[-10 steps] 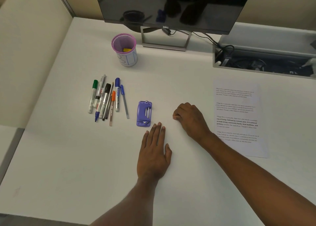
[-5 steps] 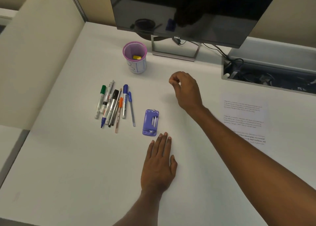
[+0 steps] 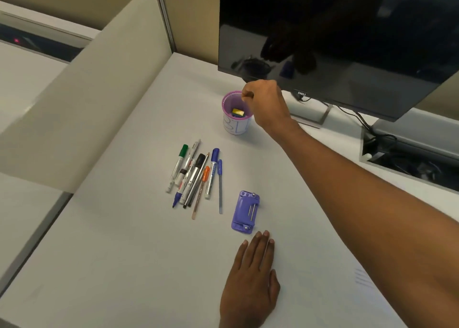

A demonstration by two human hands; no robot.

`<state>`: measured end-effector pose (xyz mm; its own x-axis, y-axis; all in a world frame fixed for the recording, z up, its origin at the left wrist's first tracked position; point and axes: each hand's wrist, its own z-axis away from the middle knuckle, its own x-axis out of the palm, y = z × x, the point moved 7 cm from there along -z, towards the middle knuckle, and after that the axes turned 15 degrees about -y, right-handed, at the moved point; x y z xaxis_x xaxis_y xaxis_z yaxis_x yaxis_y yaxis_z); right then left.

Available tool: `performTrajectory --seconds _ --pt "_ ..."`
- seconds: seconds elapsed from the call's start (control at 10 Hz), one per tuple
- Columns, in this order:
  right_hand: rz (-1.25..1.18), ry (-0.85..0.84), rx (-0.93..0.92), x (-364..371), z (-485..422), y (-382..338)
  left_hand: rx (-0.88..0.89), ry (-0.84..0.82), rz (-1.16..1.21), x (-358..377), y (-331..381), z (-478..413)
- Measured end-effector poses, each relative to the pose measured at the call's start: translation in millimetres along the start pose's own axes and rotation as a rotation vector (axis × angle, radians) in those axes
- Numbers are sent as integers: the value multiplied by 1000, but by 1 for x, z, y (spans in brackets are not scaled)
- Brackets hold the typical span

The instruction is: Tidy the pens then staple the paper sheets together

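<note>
Several pens and markers (image 3: 196,178) lie side by side on the white desk (image 3: 124,240). Behind them stands a purple-rimmed mesh pen cup (image 3: 234,125) with a small yellow object (image 3: 238,111) inside. My right hand (image 3: 264,101) is over the cup's right rim with its fingers curled; I cannot tell whether they pinch the rim. A purple stapler (image 3: 245,212) lies flat to the right of the pens. My left hand (image 3: 250,278) rests flat on the desk just in front of the stapler, fingers straight, holding nothing. Under my right forearm only a corner of the printed paper sheets (image 3: 363,278) shows.
A dark monitor (image 3: 335,42) on a metal stand (image 3: 320,115) hangs over the desk right behind the cup. A cable tray (image 3: 409,158) is sunk into the desk at the right. A beige partition (image 3: 94,84) walls the left side.
My right hand rose from the desk beside the stapler and travelled back and left to the pen cup. The view swung left, so most of the paper left the frame. My left hand stayed flat.
</note>
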<state>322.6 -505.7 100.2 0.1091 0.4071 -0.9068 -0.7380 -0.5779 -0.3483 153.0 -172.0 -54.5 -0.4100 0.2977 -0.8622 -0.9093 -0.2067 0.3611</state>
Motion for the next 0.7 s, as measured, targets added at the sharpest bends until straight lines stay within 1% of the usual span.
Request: performTrajectory --seconds 0.1,0.2,0.3,0.4,0.5,0.6,0.7 --pt "107 -143 59 2 -14 -3 -1 4 -6 0 -1 0" --pt "131 -199 41 1 -21 -6 -5 0 -9 2 -1 0" --pt "134 -178 23 -4 -17 -9 -7 -7 1 0 0 0" --pt "76 -8 -38 -13 -6 -10 -4 -20 15 1 0 1" --pt "-41 119 -49 -15 11 -4 9 -11 56 0 0 1" --pt "-107 247 -35 -10 37 13 -7 17 48 3 1 3" --pt "-125 360 -17 11 80 27 -29 32 68 -2 -1 4"
